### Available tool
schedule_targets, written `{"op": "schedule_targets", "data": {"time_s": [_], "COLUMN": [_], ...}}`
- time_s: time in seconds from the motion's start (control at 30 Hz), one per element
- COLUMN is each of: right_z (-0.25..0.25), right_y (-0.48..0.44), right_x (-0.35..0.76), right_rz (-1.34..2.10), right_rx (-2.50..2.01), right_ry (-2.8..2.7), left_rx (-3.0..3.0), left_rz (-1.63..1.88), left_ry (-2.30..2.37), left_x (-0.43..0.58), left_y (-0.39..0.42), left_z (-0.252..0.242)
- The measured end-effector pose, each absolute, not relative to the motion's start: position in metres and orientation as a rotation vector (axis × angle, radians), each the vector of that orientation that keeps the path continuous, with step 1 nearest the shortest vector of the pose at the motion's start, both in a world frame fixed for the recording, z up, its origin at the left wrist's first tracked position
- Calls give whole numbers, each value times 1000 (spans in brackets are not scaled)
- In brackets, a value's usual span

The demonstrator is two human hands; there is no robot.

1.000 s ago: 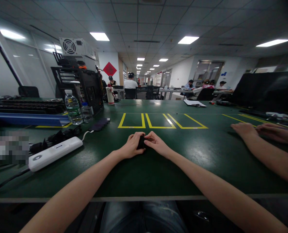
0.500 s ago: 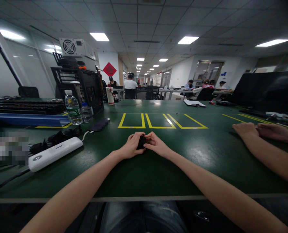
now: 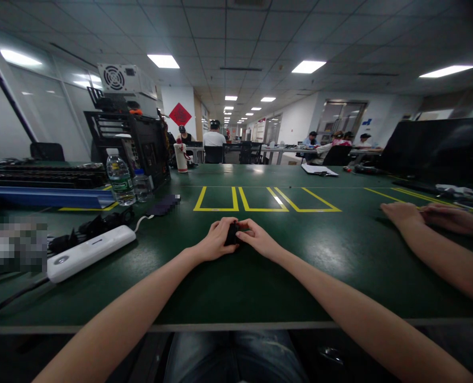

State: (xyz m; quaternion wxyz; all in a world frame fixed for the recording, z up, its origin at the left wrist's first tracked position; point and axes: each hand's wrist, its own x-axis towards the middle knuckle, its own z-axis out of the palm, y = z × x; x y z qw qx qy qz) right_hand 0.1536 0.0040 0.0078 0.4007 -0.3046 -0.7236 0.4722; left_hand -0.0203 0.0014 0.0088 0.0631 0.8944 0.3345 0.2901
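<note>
Small black object in left hand, fingers curled round it; right hand fingertips pinching its side.

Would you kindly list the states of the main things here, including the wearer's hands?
Left hand: curled around the small black object
Right hand: touching the same object
Large bottle: upright, capped
Small bottle: upright, blue cap on
White power strip: lying flat
Clipboard: lying flat

black object: partly hidden by hands, details unclear. right of it, co-worker's forearm cut off at edge.
</note>
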Motion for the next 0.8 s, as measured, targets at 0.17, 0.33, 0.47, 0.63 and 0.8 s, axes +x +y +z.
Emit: {"op": "schedule_targets", "data": {"time_s": [0.17, 0.33, 0.47, 0.63, 0.8], "right_z": [3, 4, 7, 5, 3], "right_y": [5, 3, 1, 3, 3], "right_x": [156, 155, 154, 154, 156], "right_rz": [1212, 1158, 1092, 1144, 1193], "right_rx": [-714, -723, -760, -782, -690], "right_ry": [-1850, -1845, -1854, -1850, -1864], "left_rx": [2709, 2708, 2705, 2707, 2714], "left_rz": [892, 891, 890, 883, 890], "left_ry": [1014, 1013, 1012, 1011, 1014], "left_x": [-21, -21, -20, -20, -21], "left_y": [2, 3, 2, 2, 4], "left_z": [7, 7, 8, 7, 5]}}
